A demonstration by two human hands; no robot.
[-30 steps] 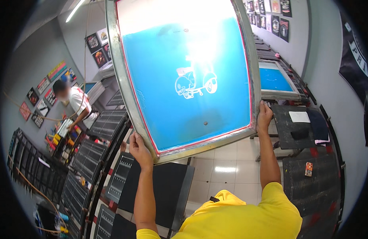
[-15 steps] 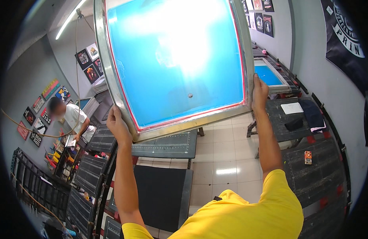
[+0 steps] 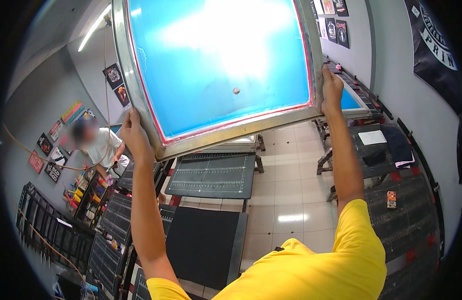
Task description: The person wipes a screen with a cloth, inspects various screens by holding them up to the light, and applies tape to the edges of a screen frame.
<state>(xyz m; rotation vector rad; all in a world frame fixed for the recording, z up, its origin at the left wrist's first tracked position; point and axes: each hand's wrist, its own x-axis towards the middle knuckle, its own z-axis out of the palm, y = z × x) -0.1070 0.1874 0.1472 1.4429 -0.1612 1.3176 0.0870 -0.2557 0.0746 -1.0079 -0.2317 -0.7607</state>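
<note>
Since the earlier frame, both hands and the blue screen (image 3: 191,95) ride higher in my view. I see the left hand (image 3: 136,135) grasping its left side near the lower corner, around nine-thirty; the right hand (image 3: 332,92) grips its right side at two. The screen lies between them toward twelve, neither hand nearer, its bottom edge sloping up rightward; its top is cut off, so I can't tell its long axis. Farther out, a gridded black board (image 3: 211,175) sits toward seven, a co-worker (image 3: 103,145) at nine.

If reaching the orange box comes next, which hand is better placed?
Probably the right hand: it holds the frame on the side nearer the box; the left hand holds the other.
</note>
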